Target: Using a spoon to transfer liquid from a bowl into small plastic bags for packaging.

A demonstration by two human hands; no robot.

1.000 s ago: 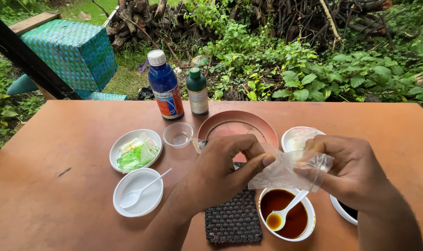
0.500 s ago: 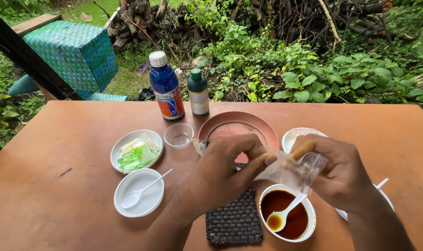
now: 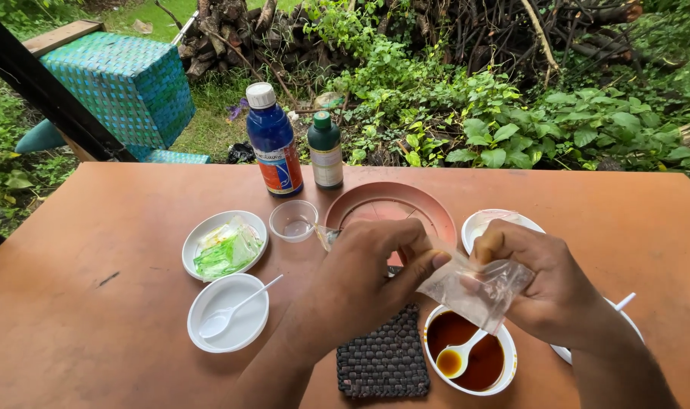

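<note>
My left hand (image 3: 367,276) and my right hand (image 3: 546,284) both pinch a small clear plastic bag (image 3: 474,291) above a white bowl of dark brown liquid (image 3: 474,360) with a white spoon (image 3: 455,357) in it. The left thumb and forefinger grip the bag's left corner; the right fingers hold its upper right edge. A dark woven mat (image 3: 383,363) lies under my left wrist. A brown plate (image 3: 390,208) sits just beyond my hands.
On the brown table (image 3: 95,318) stand a blue bottle (image 3: 274,144), a dark green bottle (image 3: 327,151), a small clear cup (image 3: 294,220), a white bowl of green pieces (image 3: 225,246), a white bowl with a spoon (image 3: 228,312) and other white bowls (image 3: 481,221) at right.
My right hand has shifted left and down, bringing the bag lower over the bowl of brown liquid. The left hand has barely moved.
</note>
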